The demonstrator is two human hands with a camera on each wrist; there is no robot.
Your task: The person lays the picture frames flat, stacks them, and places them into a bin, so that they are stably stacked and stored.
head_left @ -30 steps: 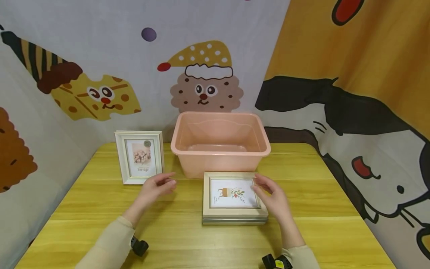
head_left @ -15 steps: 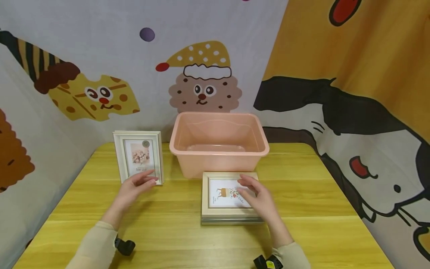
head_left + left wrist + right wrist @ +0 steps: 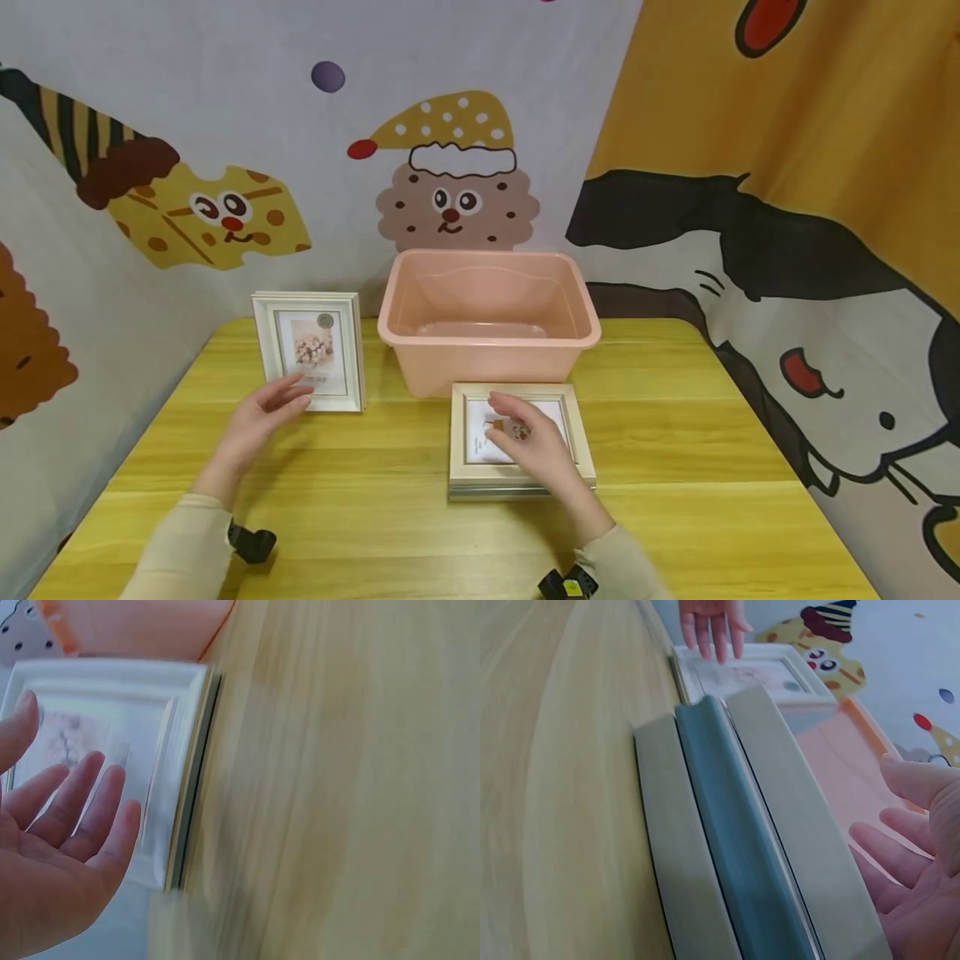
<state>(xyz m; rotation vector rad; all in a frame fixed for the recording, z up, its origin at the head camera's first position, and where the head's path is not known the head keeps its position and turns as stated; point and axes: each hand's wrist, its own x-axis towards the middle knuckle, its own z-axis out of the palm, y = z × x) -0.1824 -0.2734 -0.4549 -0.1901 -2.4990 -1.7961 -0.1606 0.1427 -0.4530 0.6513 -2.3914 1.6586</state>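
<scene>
A white picture frame (image 3: 347, 358) with a flower print stands upright at the back left of the table. My left hand (image 3: 258, 421) hovers in front of its lower left part, fingers loosely extended and nothing in them. In the left wrist view, the relaxed fingers (image 3: 97, 799) overlap that frame. Near the middle lies a flat stack of picture frames (image 3: 461, 479), a cream one on top with a plant print. The right wrist view shows a blue-green frame (image 3: 735, 832) sandwiched between two pale ones. My right hand (image 3: 536, 446) is over the stack, fingers relaxed and holding nothing.
A pink plastic bin (image 3: 487, 362) sits at the back centre, right behind the stack, with nothing visible inside. The wood-grain table (image 3: 360, 533) meets a cartoon-printed curtain (image 3: 270, 125) at the back. A black wrist camera (image 3: 253, 543) is strapped to the left wrist.
Both hands have moved left: the left one from the gap between frame and bin to the upright frame's front, the right one from the stack's right edge to over its print. The frames stay put.
</scene>
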